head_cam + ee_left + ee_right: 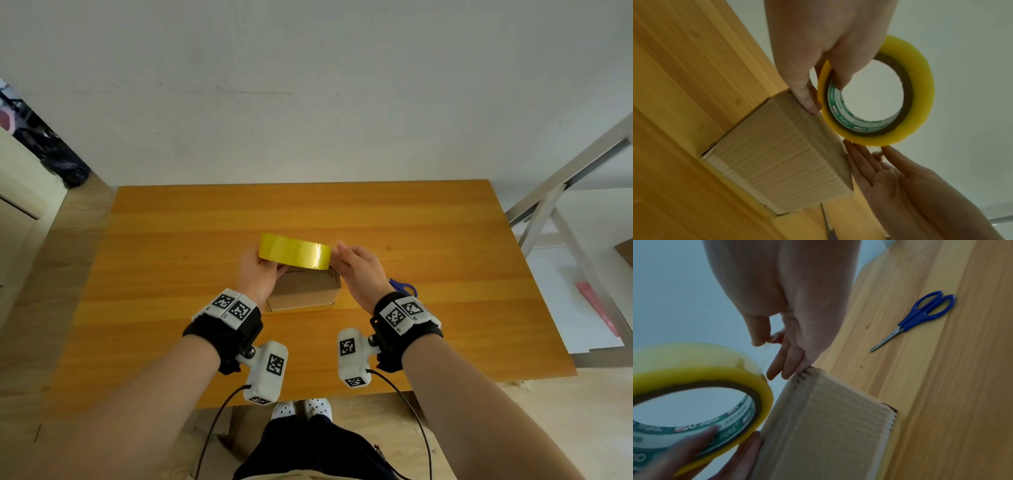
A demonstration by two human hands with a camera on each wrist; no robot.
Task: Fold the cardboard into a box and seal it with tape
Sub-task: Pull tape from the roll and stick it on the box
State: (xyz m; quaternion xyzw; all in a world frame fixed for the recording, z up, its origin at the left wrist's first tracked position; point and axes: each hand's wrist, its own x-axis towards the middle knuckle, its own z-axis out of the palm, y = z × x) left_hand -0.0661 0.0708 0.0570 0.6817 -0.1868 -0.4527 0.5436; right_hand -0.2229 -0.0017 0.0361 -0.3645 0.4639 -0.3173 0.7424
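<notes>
A: Status? Near side first.

B: Folded cardboard box (303,291) sits on the tabletop (171,240), flaps shut, no tape on it that I can see. Taping step, I'd say.

A: Hands?

B: Just above and beyond the box. Left hand (258,272) grips the yellow tape roll (294,251), fingers (842,76) hooked through the core. Right hand (356,270) pinches the clear free end at the roll's right edge.

A: Next?

B: Likely pull out a length, lay it along the top seam. Scissors (918,318) lie right of the box, for the cut.
</notes>
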